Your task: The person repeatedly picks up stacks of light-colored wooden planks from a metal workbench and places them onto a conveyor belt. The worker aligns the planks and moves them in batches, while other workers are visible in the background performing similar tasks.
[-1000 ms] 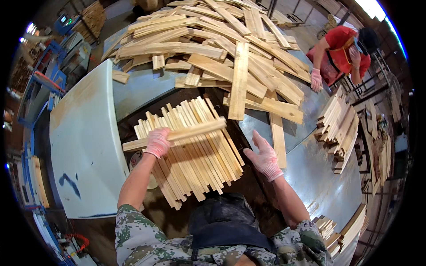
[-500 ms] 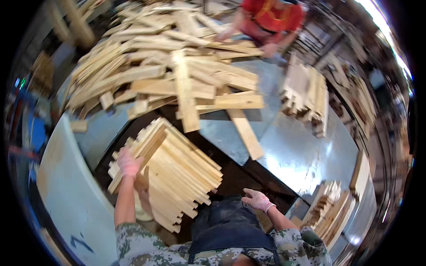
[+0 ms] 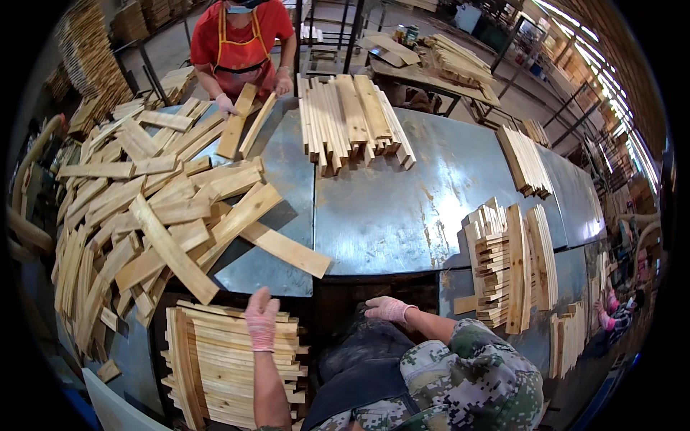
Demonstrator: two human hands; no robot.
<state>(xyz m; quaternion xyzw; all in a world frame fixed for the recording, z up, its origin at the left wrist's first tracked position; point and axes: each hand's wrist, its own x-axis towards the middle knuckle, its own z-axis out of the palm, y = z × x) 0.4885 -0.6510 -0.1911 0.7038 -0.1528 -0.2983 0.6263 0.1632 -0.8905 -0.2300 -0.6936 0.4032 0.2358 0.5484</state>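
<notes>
My left hand, in a pinkish-white work glove, is over the right part of a stack of wooden slats in front of me. Its fingers point up and away, and nothing shows in them. Whether the palm touches the slats I cannot tell. Close above my dark apron is my gloved right hand, fingers loosely stretched to the left and holding nothing. One wider board lies crosswise along the stack's left side.
A loose heap of boards covers the metal table's left. Bundled slats stand on its far side, more slats to the right. Across the table, a person in a red shirt handles boards. A dark gap separates me from the metal tabletop.
My view has swung to the right. My left hand has come off the stack's far left edge and moved over its right part. The right hand remains close to my apron.
</notes>
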